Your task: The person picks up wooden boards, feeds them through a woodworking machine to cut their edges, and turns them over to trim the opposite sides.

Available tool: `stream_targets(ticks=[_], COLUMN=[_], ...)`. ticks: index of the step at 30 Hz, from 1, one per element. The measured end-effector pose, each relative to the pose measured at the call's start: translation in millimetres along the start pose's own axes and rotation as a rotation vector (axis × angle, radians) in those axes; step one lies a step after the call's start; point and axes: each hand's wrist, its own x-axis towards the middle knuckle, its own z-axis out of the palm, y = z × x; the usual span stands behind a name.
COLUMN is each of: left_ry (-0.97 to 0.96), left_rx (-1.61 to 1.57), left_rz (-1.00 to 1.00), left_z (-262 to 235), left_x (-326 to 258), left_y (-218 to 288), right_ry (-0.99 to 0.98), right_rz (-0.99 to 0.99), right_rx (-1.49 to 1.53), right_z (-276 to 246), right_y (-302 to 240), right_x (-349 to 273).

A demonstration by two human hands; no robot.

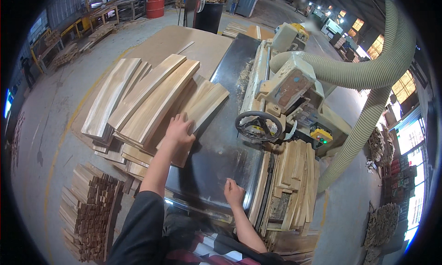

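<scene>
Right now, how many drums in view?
2. A red drum at the back, left of center, and a black drum to its right, beyond the brown sheet. Others may be hidden behind the machine.

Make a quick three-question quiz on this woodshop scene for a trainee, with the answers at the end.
1. Which of the worker's hands touches the piled boards?

2. True or false: the worker's right hand is gripping a board.

3. The thick ribbed hose is: a) bright red, b) blue, c) beige.

Key:
1. The left hand.
2. False; the right hand is loosely closed over the dark table, with no board in it.
3. c.
</scene>
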Motion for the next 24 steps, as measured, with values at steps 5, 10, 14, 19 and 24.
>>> stream_targets(ticks=[5, 10, 14, 19, 24], left_ry=[-0.011, -0.043, -0.013, 0.001, -0.044], left_rx=[0.062, 0.068, 0.094, 0.020, 0.035], left_rz=[0.008, 0.003, 0.004, -0.023, -0.015], left_z=[8, 5, 5, 5, 5], left_x=[1, 5, 2, 2, 4], left_y=[-9, 0, -3, -1, -11], right_ry=[-0.035, 0.045, 0.025, 0.018, 0.006], right_rz=[0.074, -0.052, -0.037, 0.015, 0.028], right_rx=[-0.004, -0.010, -0.020, 0.021, 0.045], right_z=[1, -1, 1, -1, 0], right_y=[-3, 3, 2, -2, -8], right_x=[0, 3, 3, 1, 1])
